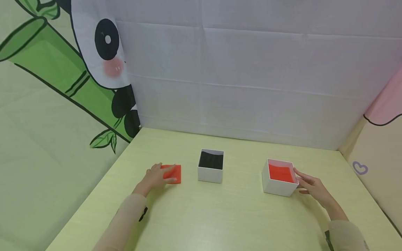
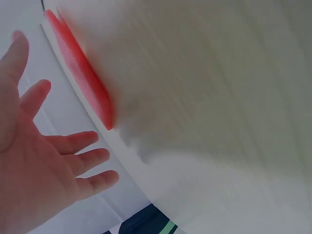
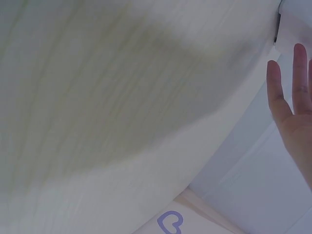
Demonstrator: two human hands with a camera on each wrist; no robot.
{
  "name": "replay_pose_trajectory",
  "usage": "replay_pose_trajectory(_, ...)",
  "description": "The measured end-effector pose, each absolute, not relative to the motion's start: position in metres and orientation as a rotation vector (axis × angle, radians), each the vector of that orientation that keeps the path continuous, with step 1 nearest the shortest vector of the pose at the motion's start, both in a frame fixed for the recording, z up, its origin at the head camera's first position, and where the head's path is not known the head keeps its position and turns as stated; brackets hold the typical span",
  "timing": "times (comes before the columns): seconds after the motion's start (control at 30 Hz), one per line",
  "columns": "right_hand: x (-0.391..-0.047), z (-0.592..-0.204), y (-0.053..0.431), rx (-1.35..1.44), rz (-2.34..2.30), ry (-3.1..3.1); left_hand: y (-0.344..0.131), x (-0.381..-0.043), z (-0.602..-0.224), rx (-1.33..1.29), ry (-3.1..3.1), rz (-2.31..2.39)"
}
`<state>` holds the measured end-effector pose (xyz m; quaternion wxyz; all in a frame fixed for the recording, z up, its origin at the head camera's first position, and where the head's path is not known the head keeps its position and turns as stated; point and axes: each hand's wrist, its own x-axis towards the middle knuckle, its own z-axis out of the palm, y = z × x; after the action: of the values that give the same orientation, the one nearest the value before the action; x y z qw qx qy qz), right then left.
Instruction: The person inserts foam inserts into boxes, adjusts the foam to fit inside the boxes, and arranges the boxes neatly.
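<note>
A flat red square (image 1: 176, 174) lies on the left part of the table; its thin side shows in the left wrist view. My left hand (image 1: 154, 176) reaches over its left part, fingers spread. The left wrist view has that hand (image 2: 44, 161) with its palm bare and nothing gripped. Farther right stands a white open-topped box (image 1: 278, 188) with a flat red piece (image 1: 280, 173) inside. My right hand (image 1: 314, 188) is at the box's right side, fingertips right at its rim and wall. Straight fingers of the right hand (image 3: 295, 114) show in the right wrist view.
Between the hands, a second white box (image 1: 209, 175) holds a flat black piece (image 1: 211, 160). All stand on a pale wood-grain table (image 1: 201, 216). A white cloth (image 1: 245, 69) hangs along the back edge, and a printed panda-and-bamboo sheet (image 1: 41, 139) along the left.
</note>
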<state>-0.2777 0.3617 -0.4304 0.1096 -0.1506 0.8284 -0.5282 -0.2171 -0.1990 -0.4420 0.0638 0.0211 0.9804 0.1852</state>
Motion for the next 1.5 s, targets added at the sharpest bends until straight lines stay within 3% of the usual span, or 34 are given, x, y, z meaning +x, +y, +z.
replay_pose_trajectory(1.07, -0.278, -0.428, 0.358, -0.419, -1.489, 2.474, -0.193, -0.231, -0.443, -0.056, 2.966, 0.347)
replay_pose_trajectory(1.5, -0.283, -0.425, 0.366, -0.490, -1.526, 2.434, -0.178, -0.236, -0.446, -0.163, 3.077, 0.637)
